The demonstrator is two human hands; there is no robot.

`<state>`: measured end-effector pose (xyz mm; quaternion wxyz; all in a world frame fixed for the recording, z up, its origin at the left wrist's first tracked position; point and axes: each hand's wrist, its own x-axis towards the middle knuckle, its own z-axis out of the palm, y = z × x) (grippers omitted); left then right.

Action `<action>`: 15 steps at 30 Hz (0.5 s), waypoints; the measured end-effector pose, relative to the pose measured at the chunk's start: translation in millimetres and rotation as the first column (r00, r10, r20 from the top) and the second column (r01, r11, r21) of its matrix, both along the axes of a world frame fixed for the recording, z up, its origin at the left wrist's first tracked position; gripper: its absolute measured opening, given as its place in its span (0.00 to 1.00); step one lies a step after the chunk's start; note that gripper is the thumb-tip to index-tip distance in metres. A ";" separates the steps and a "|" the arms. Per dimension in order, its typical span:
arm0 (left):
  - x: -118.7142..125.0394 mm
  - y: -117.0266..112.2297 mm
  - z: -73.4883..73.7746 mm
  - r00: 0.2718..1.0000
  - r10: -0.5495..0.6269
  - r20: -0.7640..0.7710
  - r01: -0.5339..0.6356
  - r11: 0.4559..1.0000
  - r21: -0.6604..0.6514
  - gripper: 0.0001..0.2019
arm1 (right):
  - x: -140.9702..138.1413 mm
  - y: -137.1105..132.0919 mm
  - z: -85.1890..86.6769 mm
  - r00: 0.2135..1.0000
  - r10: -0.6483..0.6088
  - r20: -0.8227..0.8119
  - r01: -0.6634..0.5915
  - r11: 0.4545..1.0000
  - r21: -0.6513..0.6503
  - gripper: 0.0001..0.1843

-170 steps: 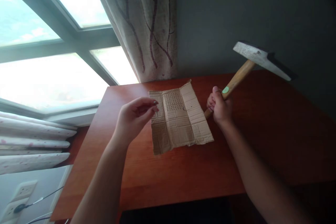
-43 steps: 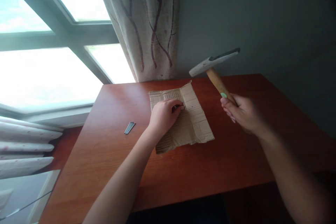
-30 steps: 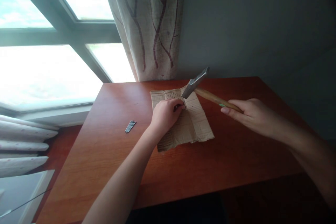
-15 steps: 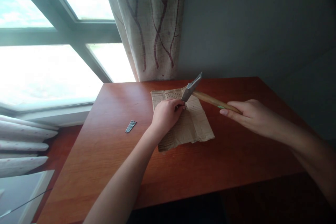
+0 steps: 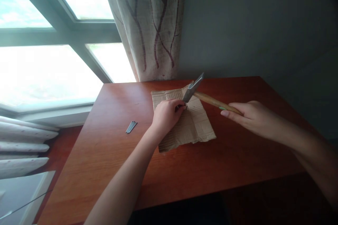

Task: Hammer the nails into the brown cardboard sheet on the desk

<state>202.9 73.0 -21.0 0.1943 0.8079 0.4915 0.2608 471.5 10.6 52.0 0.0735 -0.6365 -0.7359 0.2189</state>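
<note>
A creased piece of cardboard (image 5: 195, 126) with a patch of small holes lies on the red-brown table (image 5: 118, 161). My left hand (image 5: 166, 114) rests on the cardboard, its fingers pinched together around a small nail that I can barely see. My right hand (image 5: 250, 114) is closed on the wooden handle of a hammer (image 5: 208, 99). The grey hammer head (image 5: 192, 87) is low, its face just above the left fingertips.
A small bundle of nails (image 5: 131, 127) lies on the table to the left of the cardboard. A patterned curtain (image 5: 148, 24) and a window (image 5: 47, 42) stand behind the table. A grey wall (image 5: 250, 24) runs along the back and right.
The hammer has swung down from high on the right until its head sits over the left fingertips. The left hand has gone down onto the cardboard and stayed there.
</note>
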 end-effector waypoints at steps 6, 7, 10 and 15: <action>-0.1 -0.1 1.1 1.000 0.007 -0.004 -0.007 1.000 -0.005 0.07 | -3.4 0.8 -1.9 1.000 0.008 0.007 -0.008 1.000 -0.009 0.31; -0.1 -0.1 1.2 1.000 0.007 -0.004 -0.007 1.000 -0.007 0.07 | -2.9 0.8 -2.1 1.000 0.008 0.008 -0.008 1.000 -0.006 0.31; -0.1 0.0 1.2 1.000 0.005 -0.005 -0.005 1.000 -0.008 0.07 | -0.8 -0.5 -1.6 1.000 0.004 0.008 -0.004 1.000 0.002 0.31; -0.5 0.3 0.5 1.000 -0.003 0.000 0.003 1.000 -0.007 0.07 | -0.7 -4.6 2.1 1.000 -0.018 -0.017 0.019 1.000 0.018 0.31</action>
